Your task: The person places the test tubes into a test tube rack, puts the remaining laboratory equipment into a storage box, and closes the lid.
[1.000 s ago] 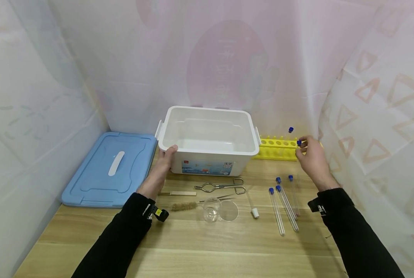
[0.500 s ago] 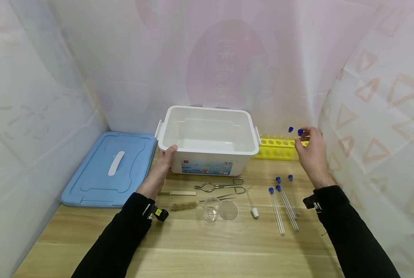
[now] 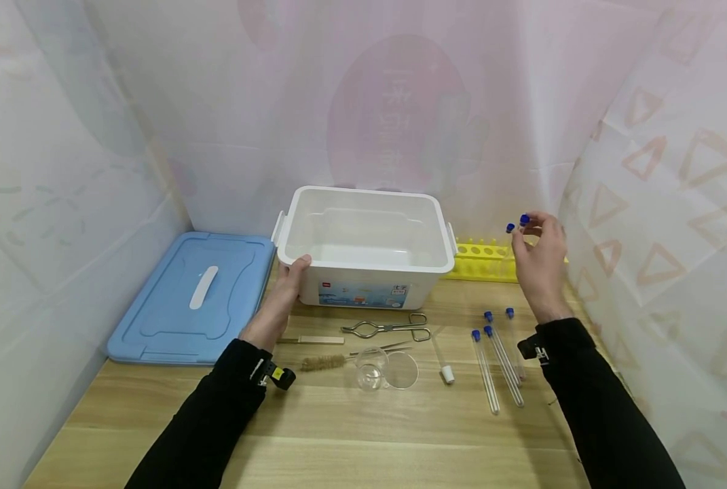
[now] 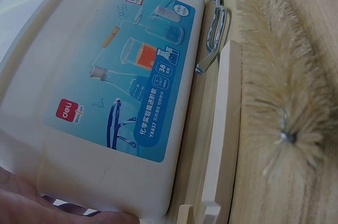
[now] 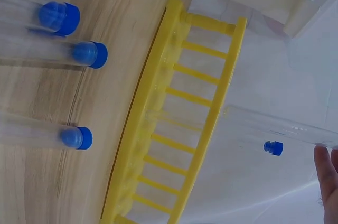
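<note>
1. The fingers of my right hand (image 3: 543, 258) pinch a tube (image 5: 280, 125) near its blue cap (image 3: 525, 219).
2. That tube is over the yellow rack (image 3: 488, 271), its lower end at the upper rail; whether the tip sits in a hole I cannot tell.
3. I judge it light, stiff and slick, and, if glass, easy to crack. The best hold is round the upper part below the cap, kept in line with the hole so the wall does not knock the rail; tugging on the cap alone could pull it off.
4. Just beside it, a second cap (image 3: 510, 228) stands above the rack.
5. The fingers of my left hand (image 3: 284, 292) grip the front left corner of the white box (image 3: 421, 282), thumb over the rim. The box looks light and stiff, and that rim gives a sound hold.
6. Nearer me on the worktop (image 3: 339, 435) lie four capped tubes (image 3: 487, 377), which would probably roll if nudged.
7. Left of those are a dropper (image 3: 447, 374), tongs (image 3: 387, 328), two round glass pieces (image 3: 402, 370), a brush (image 3: 323, 363) and a wooden strip (image 3: 322, 340).
8. Farthest left, the blue lid (image 3: 161, 305) lies flat beside the box.
</note>
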The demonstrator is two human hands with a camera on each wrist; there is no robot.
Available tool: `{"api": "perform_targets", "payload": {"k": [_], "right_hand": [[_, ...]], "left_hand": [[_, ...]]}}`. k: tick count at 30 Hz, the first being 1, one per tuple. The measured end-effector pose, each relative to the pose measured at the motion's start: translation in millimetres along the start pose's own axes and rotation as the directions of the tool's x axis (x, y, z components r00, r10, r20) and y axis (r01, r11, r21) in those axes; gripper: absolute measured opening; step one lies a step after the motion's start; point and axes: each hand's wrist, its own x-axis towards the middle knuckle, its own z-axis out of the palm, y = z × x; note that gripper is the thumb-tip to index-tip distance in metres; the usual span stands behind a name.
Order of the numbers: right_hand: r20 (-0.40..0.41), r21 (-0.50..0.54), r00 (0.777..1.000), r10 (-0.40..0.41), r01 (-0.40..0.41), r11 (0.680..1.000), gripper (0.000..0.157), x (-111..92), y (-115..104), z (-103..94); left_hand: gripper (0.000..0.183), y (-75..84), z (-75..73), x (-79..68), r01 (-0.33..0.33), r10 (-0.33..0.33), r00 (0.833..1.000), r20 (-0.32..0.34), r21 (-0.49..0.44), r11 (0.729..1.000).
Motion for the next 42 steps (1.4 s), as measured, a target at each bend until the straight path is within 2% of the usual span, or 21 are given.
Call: {"api": "perform_targets", "payload": {"k": [12, 22, 29, 42], "right_hand": [[-0.101, 0.122, 0.995, 0.005, 0.008, 0.993, 0.035, 9.5, 3.4, 20.9], [-0.129, 0.131, 0.990, 0.062, -0.045, 0.990, 0.035, 14.9, 11.6, 32.7], [-0.125, 0.148, 0.989, 0.084, -0.065, 0.987, 0.034, 18.2, 15.9, 41.3], [-0.093, 0.117, 0.991, 0.100, -0.089, 0.989, 0.031, 16.7, 21.5, 50.3]], "left_hand": [[0.098, -1.3, 0.6, 1.3, 0.004, -0.004, 1.000, -0.003, 0.004, 1.000], [0.096, -0.1, -0.2, -0.8, 0.004, -0.004, 1.000, 0.007, 0.008, 1.000], [0.096, 0.2, -0.5, -0.5, 0.005, -0.005, 1.000, 0.004, 0.002, 1.000], [0.098, -0.7, -0.4, 0.1, 0.011, -0.011, 1.000, 0.004, -0.002, 1.000]]}}
